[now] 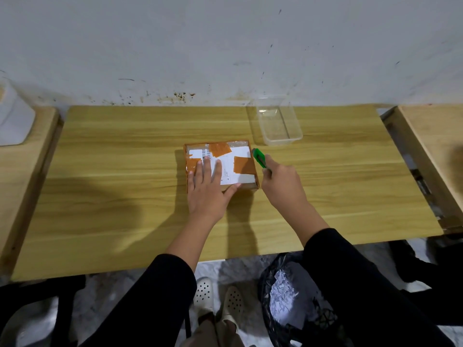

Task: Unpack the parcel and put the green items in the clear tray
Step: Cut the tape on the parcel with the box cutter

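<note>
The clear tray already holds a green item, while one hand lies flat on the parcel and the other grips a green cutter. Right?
No. The head view shows the clear tray empty. The rest holds: the left hand lies flat on the parcel and the right hand grips the green cutter.

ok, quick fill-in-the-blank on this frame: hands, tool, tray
1. The left hand lies flat on the ____.
2. The right hand grips a ____ cutter.
3. The tray holds ____.
Missing: parcel; green; nothing.
</note>
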### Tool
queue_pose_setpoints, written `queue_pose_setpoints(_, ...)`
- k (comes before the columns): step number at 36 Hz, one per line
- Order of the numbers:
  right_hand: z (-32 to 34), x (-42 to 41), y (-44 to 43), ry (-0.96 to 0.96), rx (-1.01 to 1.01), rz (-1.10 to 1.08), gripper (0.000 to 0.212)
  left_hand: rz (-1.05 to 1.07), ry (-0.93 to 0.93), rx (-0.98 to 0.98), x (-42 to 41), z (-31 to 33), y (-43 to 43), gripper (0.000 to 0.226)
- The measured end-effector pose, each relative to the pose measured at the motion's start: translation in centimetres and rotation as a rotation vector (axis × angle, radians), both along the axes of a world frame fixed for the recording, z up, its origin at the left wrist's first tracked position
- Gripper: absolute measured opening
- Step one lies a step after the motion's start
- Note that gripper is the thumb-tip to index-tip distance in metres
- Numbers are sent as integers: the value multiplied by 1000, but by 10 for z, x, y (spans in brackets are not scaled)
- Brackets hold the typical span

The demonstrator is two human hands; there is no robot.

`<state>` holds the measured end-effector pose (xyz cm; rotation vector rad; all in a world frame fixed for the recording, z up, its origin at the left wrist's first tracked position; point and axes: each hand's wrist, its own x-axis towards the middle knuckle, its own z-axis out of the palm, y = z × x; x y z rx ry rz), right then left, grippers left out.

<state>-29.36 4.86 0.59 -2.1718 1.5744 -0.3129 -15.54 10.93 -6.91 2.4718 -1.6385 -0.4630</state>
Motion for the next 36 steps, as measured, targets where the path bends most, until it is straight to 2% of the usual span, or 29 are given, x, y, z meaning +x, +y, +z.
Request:
queue_pose_setpoints(9, -4, 3, -4, 36, -15, 5, 40, -1, -6, -5, 0, -1, 0, 79)
queue_pose_setpoints(22, 1, 13, -7, 246, -9, 1, 35, 3, -14, 5, -1, 1, 0, 78)
queue_pose_setpoints(27, 12, 8, -5, 255, 28, 24, 25, 10, -7, 6, -2, 1, 0, 78)
queue_pose_setpoints(36, 20, -4, 12, 234, 73, 30, 25, 32, -4, 6, -3, 1, -2, 78)
